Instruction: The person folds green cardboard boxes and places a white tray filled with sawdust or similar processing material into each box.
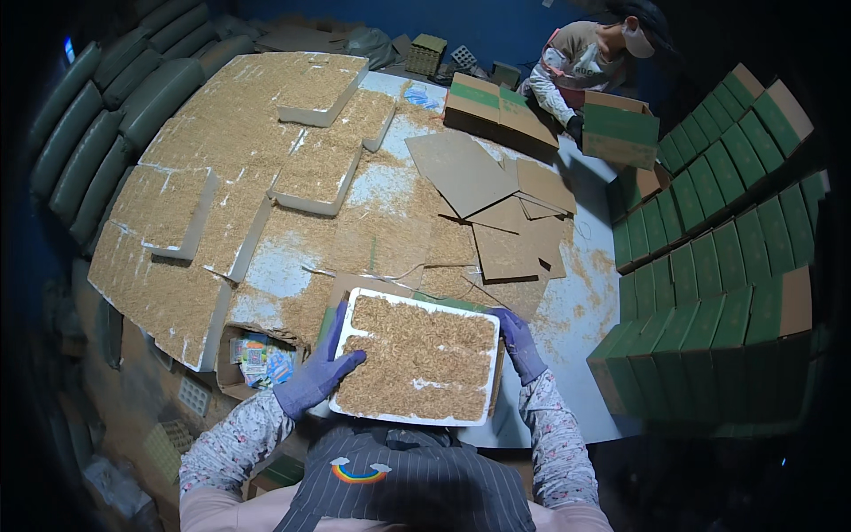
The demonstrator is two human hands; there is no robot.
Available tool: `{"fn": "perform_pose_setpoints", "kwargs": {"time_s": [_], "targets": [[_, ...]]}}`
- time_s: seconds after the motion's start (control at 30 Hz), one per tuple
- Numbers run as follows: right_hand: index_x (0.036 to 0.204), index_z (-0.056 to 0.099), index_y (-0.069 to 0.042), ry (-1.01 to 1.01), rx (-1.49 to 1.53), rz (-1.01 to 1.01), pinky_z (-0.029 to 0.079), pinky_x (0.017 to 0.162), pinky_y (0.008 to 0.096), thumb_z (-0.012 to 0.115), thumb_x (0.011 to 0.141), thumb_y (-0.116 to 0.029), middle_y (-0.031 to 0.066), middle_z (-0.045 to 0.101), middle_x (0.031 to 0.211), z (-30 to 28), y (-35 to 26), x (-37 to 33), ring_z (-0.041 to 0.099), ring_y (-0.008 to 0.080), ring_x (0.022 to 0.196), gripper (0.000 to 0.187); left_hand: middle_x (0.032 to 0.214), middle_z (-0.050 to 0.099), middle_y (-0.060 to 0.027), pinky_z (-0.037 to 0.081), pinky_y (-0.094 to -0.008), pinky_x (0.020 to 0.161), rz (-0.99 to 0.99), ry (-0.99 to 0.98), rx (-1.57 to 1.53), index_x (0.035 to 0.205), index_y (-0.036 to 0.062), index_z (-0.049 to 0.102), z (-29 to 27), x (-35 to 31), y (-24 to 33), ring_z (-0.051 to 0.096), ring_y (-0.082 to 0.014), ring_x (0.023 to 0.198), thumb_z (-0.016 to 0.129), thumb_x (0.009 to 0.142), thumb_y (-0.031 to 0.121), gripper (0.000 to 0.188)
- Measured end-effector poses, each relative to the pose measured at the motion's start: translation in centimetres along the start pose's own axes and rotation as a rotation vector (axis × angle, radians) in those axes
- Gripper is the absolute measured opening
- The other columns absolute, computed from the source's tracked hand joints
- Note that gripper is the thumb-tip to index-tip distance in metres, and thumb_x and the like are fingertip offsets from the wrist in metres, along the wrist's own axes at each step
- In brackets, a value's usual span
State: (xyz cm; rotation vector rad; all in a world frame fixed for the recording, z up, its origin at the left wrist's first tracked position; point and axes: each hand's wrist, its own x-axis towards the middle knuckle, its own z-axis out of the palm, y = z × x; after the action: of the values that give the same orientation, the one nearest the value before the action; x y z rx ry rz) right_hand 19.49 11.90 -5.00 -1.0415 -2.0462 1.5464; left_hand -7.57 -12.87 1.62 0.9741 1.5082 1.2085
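Two purple-gloved hands, left hand [321,377] and right hand [521,344], we record gripping opposite sides of one white rectangular tray [443,421] of tan flaky material [417,350], at the near edge of one whitish table [576,390]; one blue wall [479,22] behind. We note a flake-dusted tabletop strip separating several flat brown cardboard sheets [456,173] from rowed green-and-brown cartons [700,328] rightward.

Just one view, and we're riding on the wearer's head, looking steeply down and ahead through a wide fisheye: apron [412,488] and white tray [399,418] close beneath, worktop [599,217] spreading away, blue wall [496,35] farthest off.
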Motion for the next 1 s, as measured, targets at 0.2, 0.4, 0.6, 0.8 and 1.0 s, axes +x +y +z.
{"fn": "perform_pose_setpoints", "kwargs": {"time_s": [0.2, 0.4, 0.6, 0.8, 1.0], "targets": [[0.112, 0.061, -0.007, -0.257, 0.446, 0.491, 0.044, 0.091, 0.0335, 0.058, 0.088, -0.031, 0.0095, 0.061, 0.111, -4.6, 0.0, 5.0, 0.057, 0.0191, 0.106, 0.035, 0.146, 0.020, -0.0250, 0.026, -0.0367, 0.107, -0.168, 0.029, 0.357, 0.143, -0.0005, 0.010, 2.8, 2.7, -3.5, 0.024, -0.0349, 0.134, 0.057, 0.087, 0.019, 0.075], [0.141, 0.027, -0.012, 0.091, -1.337, -0.134, 0.019, 0.108, 0.0506, 0.070, 0.070, -0.021, 0.0179, 0.032, 0.141, -1.5, 6.3, 13.7, 0.026, 0.0382, 0.132, 0.084, 0.136, 0.037, -0.0208, 0.042, -0.0366, 0.096, 0.028, 0.157, 1.053, 0.140, -0.0007, 0.023, 4.7, 2.0, -2.3, 0.043, -0.0328, 0.121, 0.052, 0.084, 0.012, 0.064], [0.122, 0.054, -0.012, 0.206, -1.284, -0.331, 0.033, 0.096, 0.0448, 0.052, 0.083, -0.016, 0.0124, 0.052, 0.113, -2.9, 6.0, 12.0, 0.045, 0.0305, 0.111, 0.040, 0.106, 0.061, -0.0148, 0.050, -0.0378, 0.082, 0.110, 0.628, 0.809, 0.112, 0.0048, 0.058, -1.2, -3.7, -1.2, 0.060, -0.0308, 0.098, 0.056, 0.084, 0.009, 0.028], [0.119, 0.053, -0.001, 0.454, -0.605, -0.487, 0.045, 0.090, 0.0342, 0.048, 0.089, 0.000, 0.0137, 0.056, 0.115, -5.5, -3.0, 3.7, 0.056, 0.0252, 0.101, 0.031, 0.101, 0.060, -0.0143, 0.046, -0.0394, 0.077, -0.629, 0.802, 0.797, 0.093, 0.0079, 0.060, -10.1, -8.4, -12.8, 0.058, -0.0317, 0.093, 0.068, 0.075, 0.029, 0.029], [0.119, 0.050, 0.003, 0.760, -0.184, -0.253, 0.046, 0.085, 0.0296, 0.055, 0.092, -0.010, 0.0119, 0.056, 0.113, -6.9, -4.1, -1.7, 0.054, 0.0164, 0.098, 0.030, 0.090, 0.061, -0.0130, 0.045, -0.0409, 0.074, -0.734, 0.754, 0.667, 0.085, 0.0096, 0.063, -11.6, -7.1, -16.8, 0.060, -0.0313, 0.086, 0.072, 0.071, 0.033, 0.029]]}}
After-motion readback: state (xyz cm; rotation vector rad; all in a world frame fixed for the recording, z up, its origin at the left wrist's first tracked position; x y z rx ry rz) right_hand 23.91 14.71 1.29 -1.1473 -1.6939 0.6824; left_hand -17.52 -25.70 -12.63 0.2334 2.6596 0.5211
